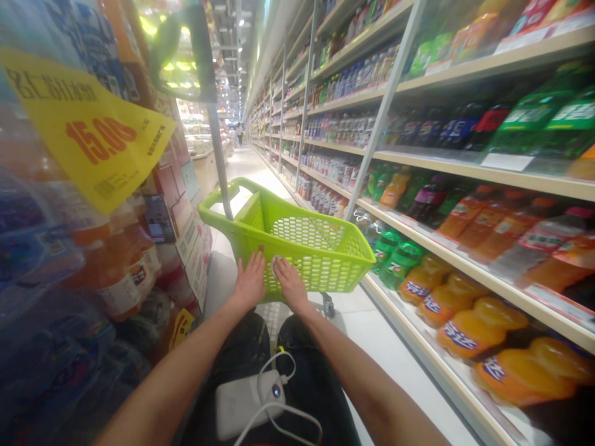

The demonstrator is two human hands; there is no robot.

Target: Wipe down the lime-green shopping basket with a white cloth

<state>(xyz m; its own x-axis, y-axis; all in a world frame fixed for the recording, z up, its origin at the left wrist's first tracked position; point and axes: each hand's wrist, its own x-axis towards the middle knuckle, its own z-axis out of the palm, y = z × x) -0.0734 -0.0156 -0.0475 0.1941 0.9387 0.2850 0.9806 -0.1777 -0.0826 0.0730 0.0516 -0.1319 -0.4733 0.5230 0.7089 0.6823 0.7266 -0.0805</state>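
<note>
A lime-green shopping basket [320,248] with perforated sides sits on a wheeled frame in front of me. My left hand [251,282] lies against its near side, fingers stretched out and holding nothing. Just to the right, my right hand [290,284] presses the same side with bent fingers. A small whitish wad [275,265], perhaps a tissue, shows at those fingertips; its kind is hard to make out. Above my left fingertips there is a small brownish mark [261,248] on the plastic. From the basket's handle end rises a grey pole [219,155].
Drink shelves [418,226] run along the right, with large orange bottles [483,328] at the bottom. Stacked bottles and a yellow price sign [93,133] stand close on the left. A white power bank [251,402] with cables lies on my lap. Far down the aisle is a person [240,133].
</note>
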